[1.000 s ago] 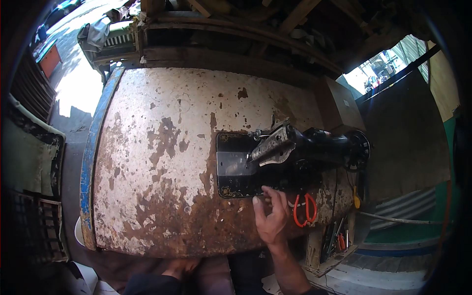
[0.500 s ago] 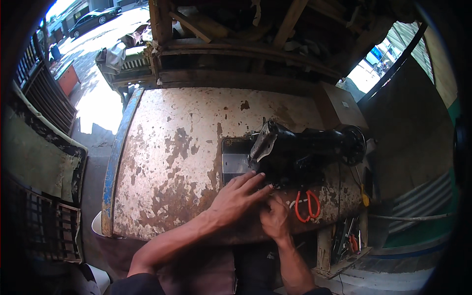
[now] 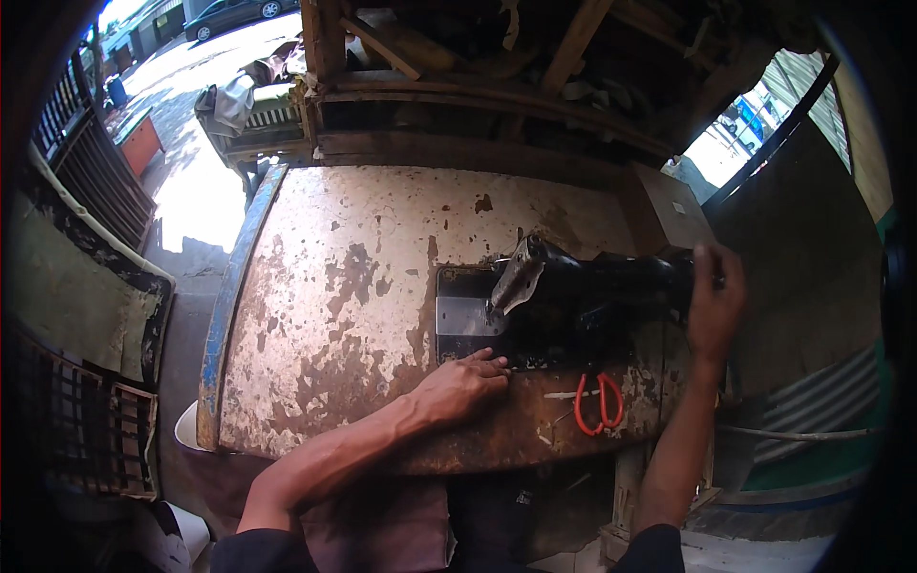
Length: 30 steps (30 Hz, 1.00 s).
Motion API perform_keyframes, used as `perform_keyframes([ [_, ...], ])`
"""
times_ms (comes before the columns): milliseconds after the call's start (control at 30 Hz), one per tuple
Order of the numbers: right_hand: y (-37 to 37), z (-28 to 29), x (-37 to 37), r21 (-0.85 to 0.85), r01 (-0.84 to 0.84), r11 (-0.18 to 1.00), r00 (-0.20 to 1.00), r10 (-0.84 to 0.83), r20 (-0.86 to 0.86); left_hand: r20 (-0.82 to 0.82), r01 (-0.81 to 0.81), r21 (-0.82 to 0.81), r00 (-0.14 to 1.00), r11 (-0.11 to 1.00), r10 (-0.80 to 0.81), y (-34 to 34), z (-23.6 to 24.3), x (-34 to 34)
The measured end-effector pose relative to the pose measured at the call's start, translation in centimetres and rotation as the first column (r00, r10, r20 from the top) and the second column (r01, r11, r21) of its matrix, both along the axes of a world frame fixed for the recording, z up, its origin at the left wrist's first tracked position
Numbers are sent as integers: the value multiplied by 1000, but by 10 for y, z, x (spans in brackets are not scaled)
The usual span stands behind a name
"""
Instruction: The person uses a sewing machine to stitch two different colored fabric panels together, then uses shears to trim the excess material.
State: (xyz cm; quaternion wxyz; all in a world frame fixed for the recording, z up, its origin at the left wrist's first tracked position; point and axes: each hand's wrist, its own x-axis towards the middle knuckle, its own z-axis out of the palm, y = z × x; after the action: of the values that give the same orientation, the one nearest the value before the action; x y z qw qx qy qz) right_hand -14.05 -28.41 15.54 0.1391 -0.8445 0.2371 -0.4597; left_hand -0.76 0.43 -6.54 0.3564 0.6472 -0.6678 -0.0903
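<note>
A black sewing machine [image 3: 611, 286] with a silver faceplate [image 3: 521, 277] lies along the right half of a worn table. Around the handwheel at its right end, largely covered by the fingers, my right hand [image 3: 718, 310] is closed. My left hand [image 3: 463, 390] rests at the front edge of the machine bed, below the metal slide plate [image 3: 468, 315]. Its fingers are curled together, and anything between them is hidden. Red-handled scissors [image 3: 600, 406] lie in front of the machine, with their blades out of sight against the dark base.
The tabletop [image 3: 334, 239] has peeling paint and a blue left edge [image 3: 239, 286]. Wooden shelving [image 3: 478, 100] stands behind it, with a box [image 3: 669, 205] at the back right. A white bucket [image 3: 189, 430] sits by the left corner.
My right hand has left the spot beside my left hand and moved right and up to the handwheel. My left hand has drawn back slightly and its fingers have curled.
</note>
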Motion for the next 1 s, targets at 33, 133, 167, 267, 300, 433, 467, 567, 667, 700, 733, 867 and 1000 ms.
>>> perform_keyframes([
  [33,-65,4,9,-192,142,971,990,-140,25,-13,29,-5,1000,1000,-29,-4,3,-5],
  [133,-219,-8,10,-147,396,907,673,-395,-625,3,39,-62,999,997,-39,-18,5,-11],
  [167,-232,-18,8,-139,381,914,678,-378,-630,1,23,-52,1000,998,-23,-16,4,-8],
  [267,-223,-46,-18,-499,-54,865,379,-444,-812,-54,-8,10,999,1000,8,-8,2,-5],
  [300,-211,-42,-21,-488,-73,870,418,-417,-807,-65,-37,20,997,999,38,-1,2,-2],
  [433,-213,-21,-50,-464,28,885,331,-446,-831,-94,-38,-29,995,999,35,-10,7,-5],
  [467,-208,-18,-31,-217,262,940,489,-324,-810,-94,-8,-16,996,1000,7,-13,10,-5],
  [567,-186,-16,-34,-25,273,962,595,-189,-781,-86,-26,6,996,1000,27,-5,12,1],
  [667,-166,0,-84,-328,187,926,353,-375,-857,-111,-64,-27,992,998,61,-9,20,-4],
  [700,-153,5,-84,-369,172,913,294,-405,-866,-103,-52,-17,993,998,50,-8,19,-2],
  [733,-137,10,-49,-137,270,953,601,-278,-749,-98,-36,7,994,999,37,-3,17,-1],
  [867,-188,-22,-45,-260,226,939,664,-344,-664,-86,14,16,996,1000,-12,-12,18,-4],
  [1000,-180,-24,-50,-369,128,920,653,-359,-667,-90,-26,47,996,999,30,-8,11,-4],
])
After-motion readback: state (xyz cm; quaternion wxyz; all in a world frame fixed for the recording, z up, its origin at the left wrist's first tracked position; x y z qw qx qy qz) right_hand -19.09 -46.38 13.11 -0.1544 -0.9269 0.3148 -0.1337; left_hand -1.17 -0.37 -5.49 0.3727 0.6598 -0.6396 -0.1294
